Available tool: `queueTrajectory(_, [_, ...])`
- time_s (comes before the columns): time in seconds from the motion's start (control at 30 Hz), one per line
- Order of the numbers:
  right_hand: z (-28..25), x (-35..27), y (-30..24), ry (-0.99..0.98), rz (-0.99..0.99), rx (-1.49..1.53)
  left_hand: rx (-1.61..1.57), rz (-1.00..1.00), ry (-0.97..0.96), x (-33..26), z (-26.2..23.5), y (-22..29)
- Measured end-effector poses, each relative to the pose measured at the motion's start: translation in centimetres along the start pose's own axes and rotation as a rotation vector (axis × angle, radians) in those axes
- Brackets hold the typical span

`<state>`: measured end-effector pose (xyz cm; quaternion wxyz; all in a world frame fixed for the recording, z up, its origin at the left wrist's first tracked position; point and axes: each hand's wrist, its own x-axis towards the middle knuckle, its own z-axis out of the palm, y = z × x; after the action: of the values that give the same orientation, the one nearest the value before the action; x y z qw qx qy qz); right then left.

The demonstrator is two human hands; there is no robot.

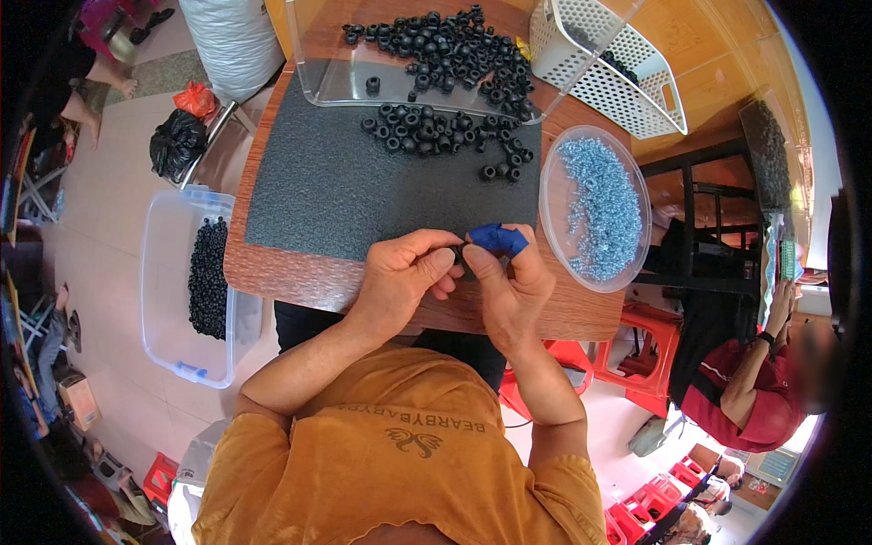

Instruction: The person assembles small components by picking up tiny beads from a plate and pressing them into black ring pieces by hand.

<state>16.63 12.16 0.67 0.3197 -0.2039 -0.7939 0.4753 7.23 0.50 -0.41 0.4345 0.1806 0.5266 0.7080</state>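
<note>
My left hand (406, 270) and my right hand (510, 292) meet just over the near edge of the table, fingertips together. Between them they pinch a small black ring-like part (461, 258), mostly covered by my fingers. Blue tape (498, 239) wraps a finger of my right hand. Ahead, on a dark textured mat (318, 173), lies a heap of similar black round parts with holes (422, 130). More of them spread into a clear plastic bin (338, 91) tipped toward me. At the right sits a round clear tray (556, 232) holding many tiny light-blue pieces (601, 209).
A white perforated basket (627, 95) stands at the back right. Left of the table, a clear tub (168, 300) on the floor holds black parts. Red stools (647, 350) and a person in a red shirt (749, 395) are at the right. A white sack (234, 45) stands back left.
</note>
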Motion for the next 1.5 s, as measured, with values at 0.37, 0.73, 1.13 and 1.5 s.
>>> queueTrajectory(0.37, [-0.5,0.4,-0.8,-0.026,-0.072,-0.093,0.132,0.086,0.035,-0.1,0.1,-0.1])
queueTrajectory(0.73, [-1.0,0.7,-0.7,-0.104,-0.062,-0.111,-0.024,-0.052,-0.023,0.2,-0.5,0.0])
queueTrajectory(1.13, [-0.8,0.2,0.0,-0.078,0.004,0.016,-0.052,-0.057,-0.048,0.4,-0.4,0.4])
queueTrajectory(1.5, [-0.7,-0.7,0.1,-0.024,-0.049,-0.043,-0.048,-0.115,-0.07,0.7,-0.4,0.7])
